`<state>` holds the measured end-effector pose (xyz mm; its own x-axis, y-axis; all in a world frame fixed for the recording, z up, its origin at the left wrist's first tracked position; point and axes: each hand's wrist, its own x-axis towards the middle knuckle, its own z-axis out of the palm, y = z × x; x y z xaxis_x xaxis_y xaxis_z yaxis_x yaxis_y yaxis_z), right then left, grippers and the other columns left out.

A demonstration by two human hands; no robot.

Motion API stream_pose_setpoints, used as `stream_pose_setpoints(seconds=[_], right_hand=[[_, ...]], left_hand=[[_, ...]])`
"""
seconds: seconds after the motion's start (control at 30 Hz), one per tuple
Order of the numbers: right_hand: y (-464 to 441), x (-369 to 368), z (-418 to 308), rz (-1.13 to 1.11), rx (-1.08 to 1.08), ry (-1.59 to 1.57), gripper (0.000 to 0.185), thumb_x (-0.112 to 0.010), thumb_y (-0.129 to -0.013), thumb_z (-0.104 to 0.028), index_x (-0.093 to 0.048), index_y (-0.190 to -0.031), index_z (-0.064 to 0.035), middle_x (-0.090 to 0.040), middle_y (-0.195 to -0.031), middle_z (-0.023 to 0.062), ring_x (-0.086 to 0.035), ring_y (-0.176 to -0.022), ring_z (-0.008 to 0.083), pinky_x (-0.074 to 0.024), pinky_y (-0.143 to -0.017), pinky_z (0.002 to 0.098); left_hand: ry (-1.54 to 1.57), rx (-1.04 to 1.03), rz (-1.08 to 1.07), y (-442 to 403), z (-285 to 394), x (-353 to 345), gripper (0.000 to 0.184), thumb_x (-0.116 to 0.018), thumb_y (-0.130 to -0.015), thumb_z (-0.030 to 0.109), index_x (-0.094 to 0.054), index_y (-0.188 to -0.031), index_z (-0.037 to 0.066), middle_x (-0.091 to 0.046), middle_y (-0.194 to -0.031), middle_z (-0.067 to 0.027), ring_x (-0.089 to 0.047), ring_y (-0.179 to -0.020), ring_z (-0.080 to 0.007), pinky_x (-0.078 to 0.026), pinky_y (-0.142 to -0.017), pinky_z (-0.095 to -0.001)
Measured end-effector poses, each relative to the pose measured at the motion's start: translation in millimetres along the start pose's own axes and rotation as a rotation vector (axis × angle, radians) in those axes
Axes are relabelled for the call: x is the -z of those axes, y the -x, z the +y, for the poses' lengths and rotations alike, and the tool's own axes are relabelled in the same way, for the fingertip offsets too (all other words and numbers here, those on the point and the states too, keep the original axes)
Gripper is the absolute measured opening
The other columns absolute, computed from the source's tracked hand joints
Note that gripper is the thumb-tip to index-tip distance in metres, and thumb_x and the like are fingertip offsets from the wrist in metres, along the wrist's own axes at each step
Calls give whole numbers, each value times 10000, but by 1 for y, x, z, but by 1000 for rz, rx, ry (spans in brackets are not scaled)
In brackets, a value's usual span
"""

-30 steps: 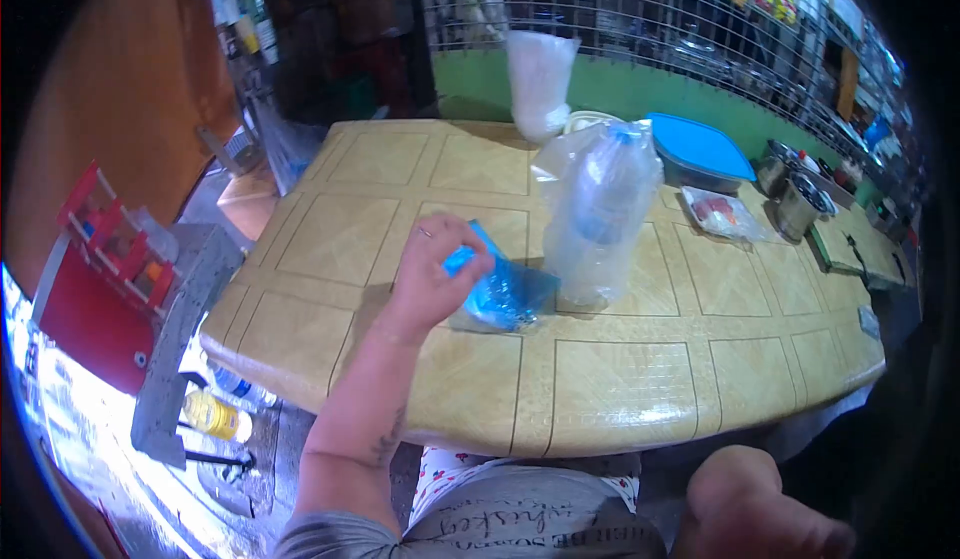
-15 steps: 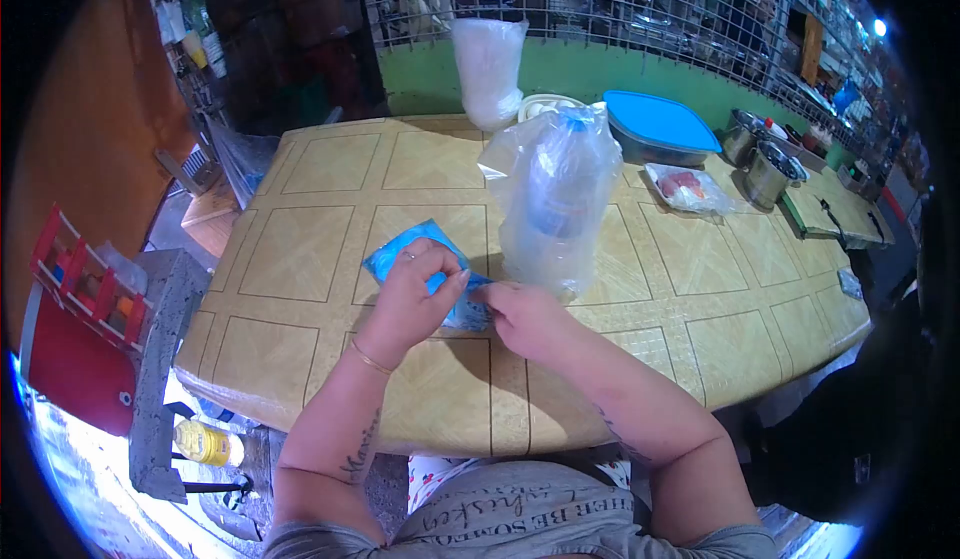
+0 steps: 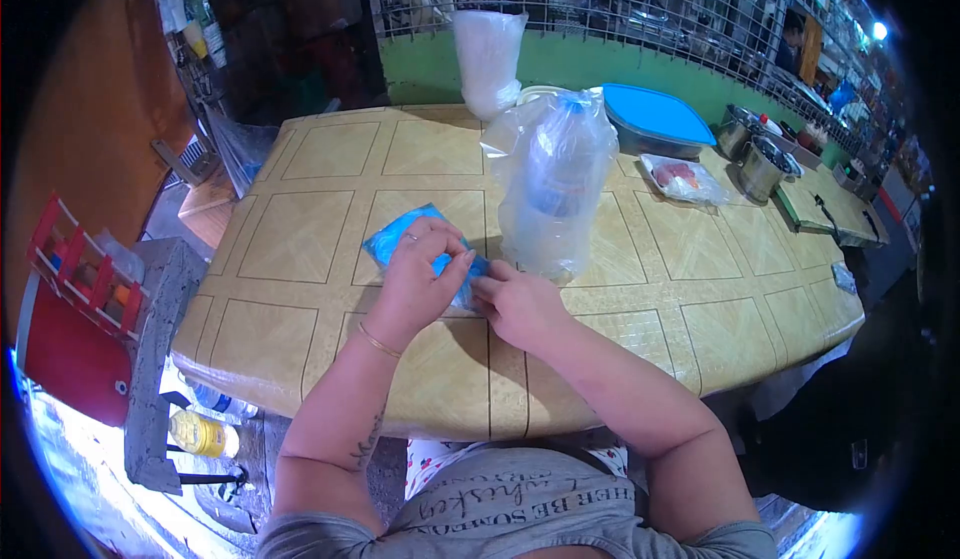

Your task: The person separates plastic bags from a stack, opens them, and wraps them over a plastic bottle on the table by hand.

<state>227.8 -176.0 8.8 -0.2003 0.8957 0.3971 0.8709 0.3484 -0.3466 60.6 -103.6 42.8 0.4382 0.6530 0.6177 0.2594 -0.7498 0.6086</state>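
A flat blue plastic packet (image 3: 397,232) lies on the patterned tablecloth in front of me, partly covered by my hands. My left hand (image 3: 425,269) is over it, fingers bent and pinching at its right part. My right hand (image 3: 515,302) is closed at the packet's right edge, its fingertips near those of the left. What lies between the fingertips is too small to make out. Just beyond my right hand stands a bottle with a blue cap inside a clear plastic bag (image 3: 560,184).
At the back of the table (image 3: 290,234) are a bundle of white plastic (image 3: 488,59), a blue-lidded container (image 3: 658,119) and a wrapped tray of meat (image 3: 683,178). Metal pots (image 3: 768,171) and a green-edged board (image 3: 825,199) stand at the right. A red chair (image 3: 75,349) is at the left.
The view has shifted slightly. My right hand's fingers have turned more over the packet's right edge, while my left hand keeps nearly the same place on it.
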Motion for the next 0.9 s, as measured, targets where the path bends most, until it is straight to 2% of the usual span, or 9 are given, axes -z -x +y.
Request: stream_pose_setpoints(seconds=[0.07, 0.17, 0.27, 0.37, 0.47, 0.67, 0.8, 0.9], right_hand=[[3, -4, 9, -3, 128, -54, 300, -613, -817, -99, -630, -1115, -129, -616, -1054, 88, -666, -890, 316, -539, -719, 457], [-1, -1, 14, -169, 135, -91, 291, -621, -792, -141, -652, -1081, -132, -626, -1077, 79, -664, -941, 293, -514, -780, 484], [-4, 9, -2, -279, -28, 131, 273, -646, -784, -226, -679, -1040, -140, -640, -1086, 54, -645, -1017, 279, -465, -844, 515], [-3, -4, 2, -251, 2, 244, 302, -678, -765, -300, -689, -1023, -144, -656, -1062, 32, -623, -1064, 278, -420, -884, 529], [-1, -2, 3, -215, 77, 240, 302, -705, -757, -307, -693, -1003, -133, -666, -1026, 32, -615, -1059, 289, -427, -875, 520], [2, 2, 6, -143, 55, 167, 223, -727, -747, -269, -693, -909, -118, -666, -1005, 50, -619, -1016, 284, -450, -817, 482], [5, -5, 11, -67, 153, 128, 262, -710, -750, -224, -668, -989, -123, -668, -1004, 45, -616, -1006, 281, -455, -793, 473], [6, -6, 7, -63, 161, 116, 316, -684, -756, -182, -642, -1065, -131, -670, -1006, 40, -609, -1006, 278, -445, -808, 471]], left_hand=[[18, 2, -13, 2, 0, 1, 113, -725, -792, 29, -612, -802, 26, -598, -1019, -124, -580, -1004, -247, -456, -881, -354], [52, -18, -34, 3, 3, 0, 125, -734, -781, 33, -610, -791, 31, -599, -1019, -115, -578, -1001, -239, -453, -883, -352], [54, -36, -64, 3, 0, -1, 128, -737, -779, 38, -610, -792, 32, -605, -1018, -114, -578, -995, -238, -452, -882, -349], [91, -2, -119, 2, -1, -4, 128, -739, -787, 51, -613, -796, 33, -614, -1006, -113, -579, -988, -237, -454, -877, -346], [62, 26, -153, 0, -7, -3, 133, -742, -798, 69, -615, -807, 30, -626, -977, -104, -579, -959, -232, -457, -853, -340], [-79, 117, -163, 0, -17, 2, 150, -743, -808, 86, -612, -835, 18, -632, -890, -91, -576, -867, -234, -458, -785, -339], [-109, 87, -118, 1, -11, 3, 154, -744, -798, 78, -607, -829, 14, -625, -860, -99, -580, -845, -245, -463, -771, -348], [-117, -32, -101, 0, -11, 2, 153, -739, -786, 60, -601, -825, 10, -616, -850, -102, -585, -841, -253, -465, -771, -349]])
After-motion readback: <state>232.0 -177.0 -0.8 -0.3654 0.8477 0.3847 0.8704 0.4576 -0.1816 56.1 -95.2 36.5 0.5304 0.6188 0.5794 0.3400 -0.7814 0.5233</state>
